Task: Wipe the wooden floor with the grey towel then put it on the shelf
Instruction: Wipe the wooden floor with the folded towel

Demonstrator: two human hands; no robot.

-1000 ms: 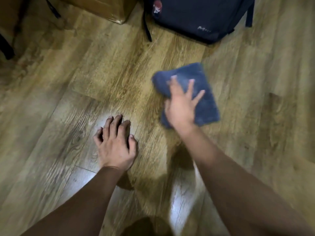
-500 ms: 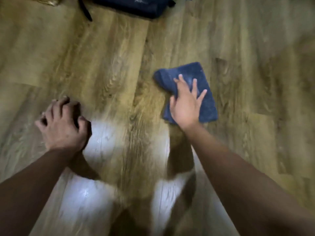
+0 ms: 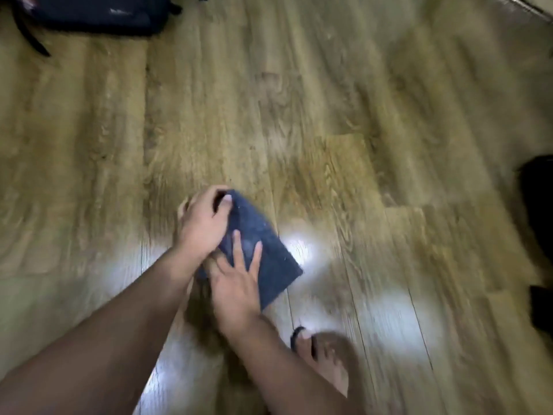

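Observation:
The grey-blue folded towel (image 3: pixel 270 266) is held between both hands above the wooden floor (image 3: pixel 239 115). My left hand (image 3: pixel 203 223) grips its upper left edge, thumb on top and fingers curled under. My right hand (image 3: pixel 239 283) lies on the towel's lower left part with straight fingers on top; whether its thumb is under the cloth is hidden. The frame is motion-blurred. No shelf is in view.
A dark backpack (image 3: pixel 95 13) with a hanging strap lies at the top left. My foot in a black sandal (image 3: pixel 323 357) stands at the bottom, right of centre. A dark object (image 3: pixel 538 205) sits at the right edge. Bright light patches reflect off the planks.
My left hand has left the floor and taken hold of the towel. The towel has come off the floor toward me, now between both hands. The view has swung right and back.

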